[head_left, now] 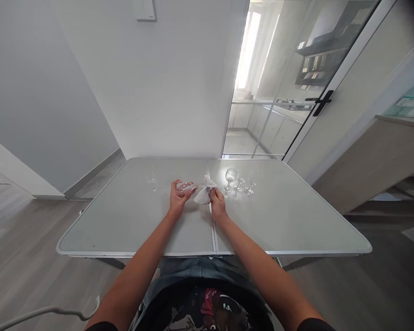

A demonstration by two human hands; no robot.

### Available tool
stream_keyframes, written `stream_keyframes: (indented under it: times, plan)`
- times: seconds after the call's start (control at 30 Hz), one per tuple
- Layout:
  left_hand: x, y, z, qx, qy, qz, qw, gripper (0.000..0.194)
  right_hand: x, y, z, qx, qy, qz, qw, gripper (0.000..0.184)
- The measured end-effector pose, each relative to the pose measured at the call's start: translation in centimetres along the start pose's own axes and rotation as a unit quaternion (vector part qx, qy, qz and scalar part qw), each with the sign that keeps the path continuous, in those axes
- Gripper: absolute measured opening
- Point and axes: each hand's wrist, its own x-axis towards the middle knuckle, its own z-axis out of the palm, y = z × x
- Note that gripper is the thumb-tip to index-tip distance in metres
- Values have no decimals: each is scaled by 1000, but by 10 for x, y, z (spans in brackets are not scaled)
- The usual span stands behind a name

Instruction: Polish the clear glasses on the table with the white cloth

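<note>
My left hand (179,196) is wrapped round the bowl of a clear wine glass (186,187), which lies sideways above the table with its stem toward the right. A white cloth (203,196) is bunched in my right hand (217,198), its fingers closed on the fabric. The cloth covers the foot end of the glass, so that part is hidden. Both hands are over the middle of the table, close to its centre seam.
Several stemmed glasses (231,175) stand upright right of my hands. Another clear glass (153,183) stands to the left. The grey folding table (279,220) meets a white wall (172,92) at its far edge. A glass door (262,115) with a black handle is behind, at right.
</note>
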Motion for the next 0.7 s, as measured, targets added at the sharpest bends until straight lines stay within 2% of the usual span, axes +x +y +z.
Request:
stream_keyframes:
  times: [0.1,0.17,0.27,0.33,0.4,0.5,0.6,0.7]
  plan:
    - [-2,1,2,-8,-32,-7,999,67,2,-2,1,51,1,5,999,39]
    - [-2,2,3,-10,-30,1,1000,67,3,0,2,61,-15,29,998,41]
    - [0,3,2,-3,9,21,1000,67,1,4,2,23,-40,52,998,42]
    - [1,3,0,-1,28,29,999,66,-1,5,1,-13,-36,38,999,44]
    - [1,2,-1,-4,23,30,999,65,-2,4,0,-31,-20,7,999,44]
    - [0,-1,-1,-9,-14,16,1000,65,-2,2,0,-21,-6,-18,1000,42]
    - [-2,-3,-1,-4,-30,6,1000,65,1,3,0,-12,-14,7,1000,43]
    - [-1,-2,-2,5,-13,19,1000,66,0,5,0,-37,-35,34,998,43]
